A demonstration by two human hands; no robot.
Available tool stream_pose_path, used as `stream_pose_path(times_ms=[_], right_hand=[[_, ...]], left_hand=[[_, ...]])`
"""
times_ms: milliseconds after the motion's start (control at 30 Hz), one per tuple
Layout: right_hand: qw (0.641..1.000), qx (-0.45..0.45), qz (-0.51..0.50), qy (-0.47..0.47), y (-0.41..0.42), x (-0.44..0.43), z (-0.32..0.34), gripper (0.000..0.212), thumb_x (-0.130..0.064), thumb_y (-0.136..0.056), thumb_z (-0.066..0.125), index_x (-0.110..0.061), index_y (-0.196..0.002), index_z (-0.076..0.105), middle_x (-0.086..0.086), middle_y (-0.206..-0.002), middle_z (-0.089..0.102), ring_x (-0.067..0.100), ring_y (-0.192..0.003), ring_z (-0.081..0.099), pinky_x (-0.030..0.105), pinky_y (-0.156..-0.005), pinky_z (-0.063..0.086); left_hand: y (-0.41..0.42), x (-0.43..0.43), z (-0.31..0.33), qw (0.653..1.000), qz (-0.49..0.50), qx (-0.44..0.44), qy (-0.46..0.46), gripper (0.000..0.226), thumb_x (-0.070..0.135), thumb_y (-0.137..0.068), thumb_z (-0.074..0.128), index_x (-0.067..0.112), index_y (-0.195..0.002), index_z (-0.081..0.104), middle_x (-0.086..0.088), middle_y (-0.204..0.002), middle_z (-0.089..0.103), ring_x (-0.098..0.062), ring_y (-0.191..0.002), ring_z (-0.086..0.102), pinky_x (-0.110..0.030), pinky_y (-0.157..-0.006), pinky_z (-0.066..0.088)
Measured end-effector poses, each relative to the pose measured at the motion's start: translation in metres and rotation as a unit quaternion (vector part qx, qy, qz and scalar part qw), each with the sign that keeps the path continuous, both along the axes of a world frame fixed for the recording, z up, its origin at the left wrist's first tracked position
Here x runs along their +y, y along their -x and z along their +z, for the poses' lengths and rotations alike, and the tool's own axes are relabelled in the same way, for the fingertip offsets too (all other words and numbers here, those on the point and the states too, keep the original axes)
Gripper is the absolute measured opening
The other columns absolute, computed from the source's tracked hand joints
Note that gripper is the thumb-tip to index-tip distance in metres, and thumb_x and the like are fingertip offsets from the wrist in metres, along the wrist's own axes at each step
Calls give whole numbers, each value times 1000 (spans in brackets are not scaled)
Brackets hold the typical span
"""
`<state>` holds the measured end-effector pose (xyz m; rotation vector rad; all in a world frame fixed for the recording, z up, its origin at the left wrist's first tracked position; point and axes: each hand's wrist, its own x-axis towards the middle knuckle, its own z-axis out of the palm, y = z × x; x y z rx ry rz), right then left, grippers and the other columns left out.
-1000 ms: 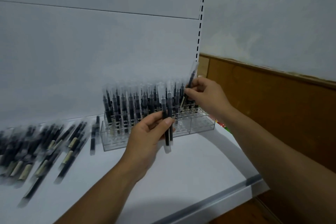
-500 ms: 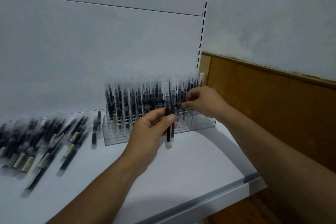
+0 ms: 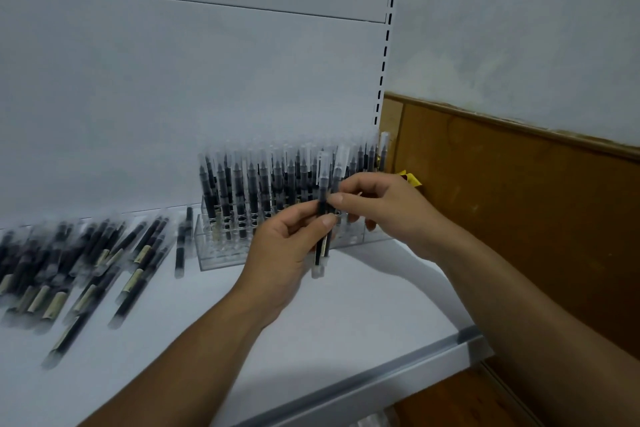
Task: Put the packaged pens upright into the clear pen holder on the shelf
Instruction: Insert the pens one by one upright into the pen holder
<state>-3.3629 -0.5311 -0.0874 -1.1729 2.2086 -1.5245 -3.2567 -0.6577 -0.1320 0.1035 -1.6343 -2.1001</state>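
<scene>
A clear pen holder (image 3: 221, 253) stands at the back of the white shelf (image 3: 346, 322), filled with several upright packaged black pens (image 3: 252, 184). My left hand (image 3: 287, 253) grips two packaged pens (image 3: 322, 243) upright just in front of the holder. My right hand (image 3: 381, 208) reaches in from the right and pinches the upper part of one of those pens with thumb and forefinger. The holder's right end is partly hidden behind both hands.
Several loose packaged pens (image 3: 79, 267) lie flat on the shelf's left side, one (image 3: 181, 243) close beside the holder. The white back panel rises behind. A wooden wall panel (image 3: 519, 218) is to the right. The shelf's metal front edge (image 3: 398, 378) runs diagonally below.
My right hand set its pen into the holder's right end, then came back left to the pens in my left hand and pinched one. My left hand stayed almost still.
</scene>
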Motion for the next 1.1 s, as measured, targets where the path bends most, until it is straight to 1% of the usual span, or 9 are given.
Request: stream_pose_path(times_ms=[167, 267, 333, 433, 533, 600, 800, 933, 1100], right_hand=[[998, -12, -25, 56, 5, 4, 13, 6, -23, -90, 67, -18, -88, 69, -7, -75, 67, 5, -67, 60, 18, -56, 46], [983, -31, -111, 146, 18, 11, 27, 9, -22, -92, 64, -14, -93, 69, -3, -82, 70, 5, -63, 60, 19, -56, 47], [973, 1, -165, 160, 28, 12, 32, 11, -23, -92, 65, -14, -95, 68, 0, -87, 71, 5, -63, 60, 16, -54, 46], [969, 72, -207, 114, 39, 7, 29, 12, -25, -92, 65, -15, -98, 67, 4, -92, 69, 8, -70, 61, 13, -56, 47], [965, 140, -215, 55, 45, 1, 23, 10, -30, -92, 66, -20, -96, 67, -2, -88, 68, 14, -78, 65, 28, -69, 55], [961, 170, -218, 24, 48, 0, 19, 11, -33, -91, 66, -23, -95, 66, -6, -86, 66, 15, -81, 66, 33, -73, 56], [961, 180, -182, -107, 50, -4, 7, 15, -31, -89, 68, -16, -93, 68, -1, -88, 68, 19, -86, 66, 40, -79, 57], [965, 161, -176, -108, 49, -4, 2, 13, -29, -89, 70, -16, -91, 67, 1, -86, 70, 20, -83, 68, 42, -79, 58], [954, 186, -200, -123, 48, -5, 2, 16, -32, -88, 70, -16, -88, 68, 1, -84, 70, 20, -81, 67, 45, -78, 57]], left_hand=[[1, 0, -1, 1000, 10, -6, -11, 17, 5, -87, 63, 12, -100, 72, -3, -81, 72, -16, -72, 61, -20, -63, 53], [2, -1, -2, 1000, 12, -8, -18, 17, 5, -86, 64, 12, -99, 72, -1, -84, 74, -10, -74, 66, -18, -66, 55], [2, 0, -3, 1000, 11, -8, -12, 17, 5, -86, 64, 12, -99, 72, -1, -85, 75, -8, -75, 67, -17, -66, 54], [1, 0, -2, 1000, 10, -9, -5, 17, 4, -87, 64, 12, -99, 71, 0, -84, 75, -7, -74, 67, -17, -66, 55], [1, 0, -1, 1000, 9, -9, -8, 17, 4, -86, 64, 12, -99, 71, 2, -83, 74, -7, -74, 67, -17, -66, 55], [1, 1, -1, 1000, 10, -8, -4, 17, 4, -86, 64, 12, -99, 71, 2, -82, 74, -7, -73, 66, -17, -66, 55], [1, 1, -1, 1000, 11, -11, 7, 17, 4, -86, 64, 14, -98, 71, 3, -81, 74, -5, -73, 67, -16, -65, 54], [0, 2, 0, 1000, 11, -10, 9, 18, 3, -86, 64, 13, -99, 71, 3, -81, 74, -6, -73, 67, -16, -64, 54], [0, 2, 0, 1000, 10, -13, 12, 18, 4, -87, 63, 12, -102, 70, 4, -81, 75, -5, -73, 68, -15, -64, 53]])
